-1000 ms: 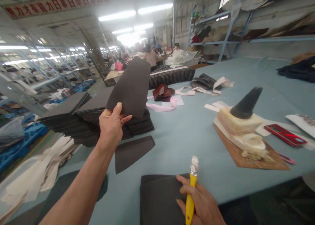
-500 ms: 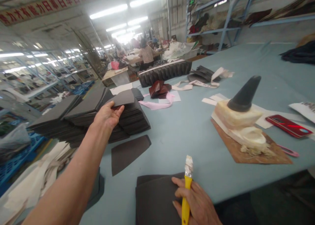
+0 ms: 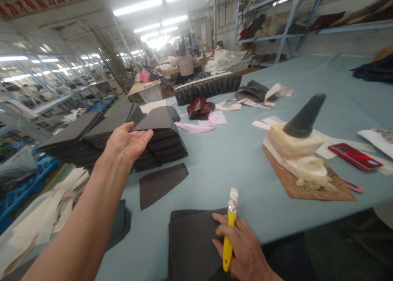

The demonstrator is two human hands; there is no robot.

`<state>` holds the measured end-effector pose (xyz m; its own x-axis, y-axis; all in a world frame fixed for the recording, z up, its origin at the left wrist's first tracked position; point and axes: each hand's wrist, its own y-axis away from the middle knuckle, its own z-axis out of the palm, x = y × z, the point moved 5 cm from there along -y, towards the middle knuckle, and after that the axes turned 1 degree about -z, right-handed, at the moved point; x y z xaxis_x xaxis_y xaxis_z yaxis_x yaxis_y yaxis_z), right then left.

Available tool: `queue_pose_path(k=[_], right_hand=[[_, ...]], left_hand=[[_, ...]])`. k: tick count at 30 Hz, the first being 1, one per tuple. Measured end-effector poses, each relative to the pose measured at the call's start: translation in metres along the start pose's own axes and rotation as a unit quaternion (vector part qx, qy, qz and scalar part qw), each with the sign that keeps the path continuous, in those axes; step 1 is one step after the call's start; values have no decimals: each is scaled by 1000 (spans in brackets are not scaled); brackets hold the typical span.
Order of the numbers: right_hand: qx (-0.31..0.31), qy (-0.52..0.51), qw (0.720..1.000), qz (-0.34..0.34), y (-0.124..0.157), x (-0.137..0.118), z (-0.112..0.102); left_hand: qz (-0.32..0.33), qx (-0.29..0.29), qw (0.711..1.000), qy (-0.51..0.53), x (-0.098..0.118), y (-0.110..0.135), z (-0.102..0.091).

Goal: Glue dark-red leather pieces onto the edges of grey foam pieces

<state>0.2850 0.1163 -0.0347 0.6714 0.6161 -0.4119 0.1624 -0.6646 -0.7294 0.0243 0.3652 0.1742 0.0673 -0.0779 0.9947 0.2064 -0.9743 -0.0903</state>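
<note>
My left hand [image 3: 127,141] reaches to the near corner of a tall stack of dark grey cut sheets [image 3: 167,143]. Its palm is turned up, thumb apart and fingers stretched along the top sheet's edge; I cannot tell whether they slip under it. My right hand [image 3: 242,244] grips a yellow-handled brush [image 3: 229,236], bristles up and coated with whitish paste. Under that hand's fingertips lies a small pile of dark sheets [image 3: 190,244] at the table's near side. A single dark piece [image 3: 162,184] lies flat between this pile and the stack.
On the right, a brown board [image 3: 285,186] bears a pale block with a dark cone [image 3: 303,117] and whitish paste. A red phone [image 3: 354,156] and pink scissors-like handle [image 3: 353,185] lie beside it. Pink ribbon [image 3: 196,128] and a row of dark pieces [image 3: 208,88] are farther back.
My left hand has shifted slightly left and turned more palm up, its fingers straighter. The top sheet's near corner, previously between thumb and fingers, sits lower. The brush stays in my right hand.
</note>
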Motion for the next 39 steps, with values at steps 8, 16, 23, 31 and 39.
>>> queue_pose_path(k=[8, 16, 23, 31, 39], right_hand=[[-38, -2, 999, 14, 3, 1, -1], [-68, -1, 998, 11, 6, 4, 0], [-65, -1, 997, 29, 12, 8, 1], [-35, 13, 992, 124, 19, 22, 2], [-58, 5, 986, 156, 12, 27, 13]], left_hand=[[-102, 48, 991, 71, -18, 100, -8], [173, -221, 864, -419, -151, 270, -15], [287, -197, 767, -539, -198, 307, -19], [261, -145, 797, -525, -196, 294, -25], [226, -161, 801, -530, -191, 281, -41]])
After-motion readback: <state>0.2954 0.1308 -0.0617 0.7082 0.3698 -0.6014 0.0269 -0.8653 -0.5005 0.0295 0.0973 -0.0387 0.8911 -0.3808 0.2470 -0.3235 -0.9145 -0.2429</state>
